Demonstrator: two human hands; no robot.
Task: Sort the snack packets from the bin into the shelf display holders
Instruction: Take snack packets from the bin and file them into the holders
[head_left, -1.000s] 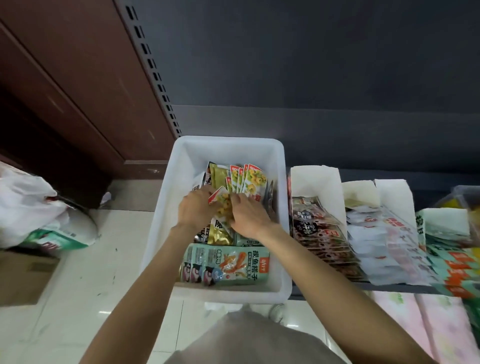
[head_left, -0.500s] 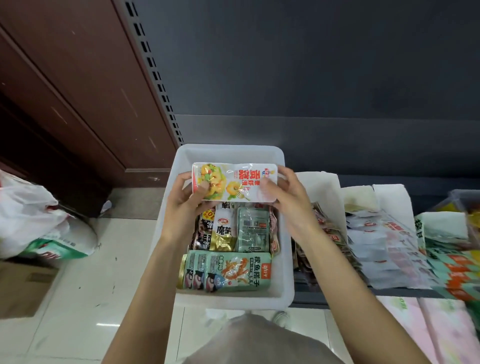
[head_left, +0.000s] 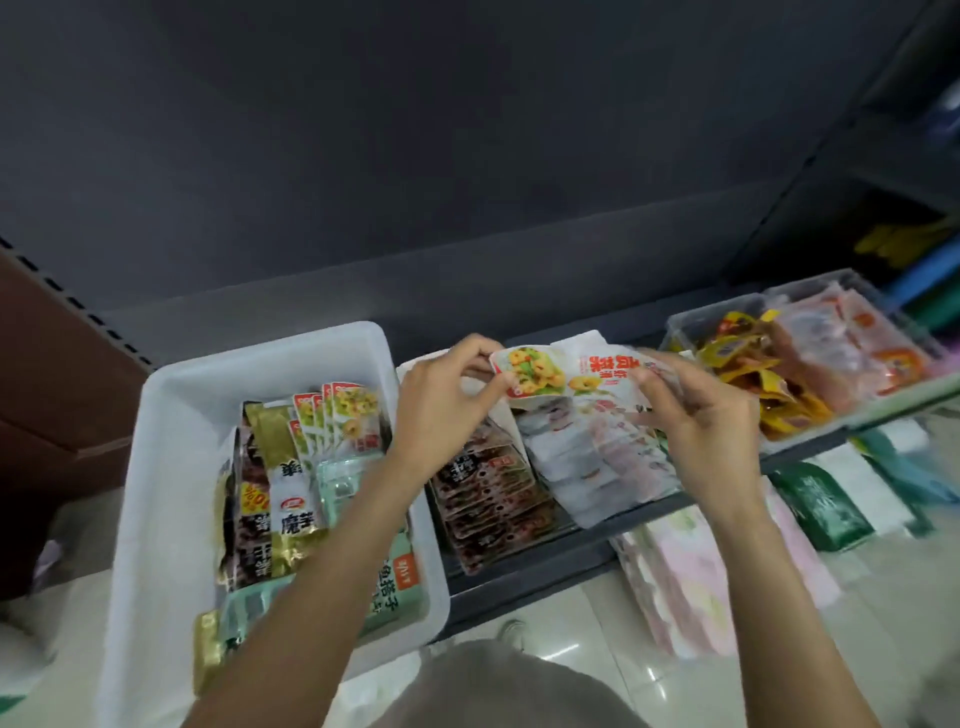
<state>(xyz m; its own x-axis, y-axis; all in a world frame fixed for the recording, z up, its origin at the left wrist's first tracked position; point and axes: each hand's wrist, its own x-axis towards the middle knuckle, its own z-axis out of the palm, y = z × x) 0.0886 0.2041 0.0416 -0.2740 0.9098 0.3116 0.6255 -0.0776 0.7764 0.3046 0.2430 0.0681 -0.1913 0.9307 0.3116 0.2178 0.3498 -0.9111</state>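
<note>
A white snack packet (head_left: 566, 371) printed with yellow and green food and red characters is held flat between both hands, above the shelf holders. My left hand (head_left: 441, 410) pinches its left end and my right hand (head_left: 701, 421) pinches its right end. Below it lies the white plastic bin (head_left: 171, 415), still holding several matching packets (head_left: 337, 421), gold and dark packets (head_left: 270, 493) and green packets (head_left: 400, 587). Under the held packet sit a holder of dark brown packets (head_left: 488, 499) and a holder of white packets (head_left: 597, 457).
A clear tray (head_left: 691, 325) of yellow and orange packets and pink packets stands on the shelf to the right. A lower shelf shows pale pink packs (head_left: 691, 582) and green packs (head_left: 826, 514). The dark shelf back panel rises behind. Tiled floor lies below.
Both hands lifted the packet out of the bin and carried it rightward, from above the bin to above the shelf holders. The view swung right with them.
</note>
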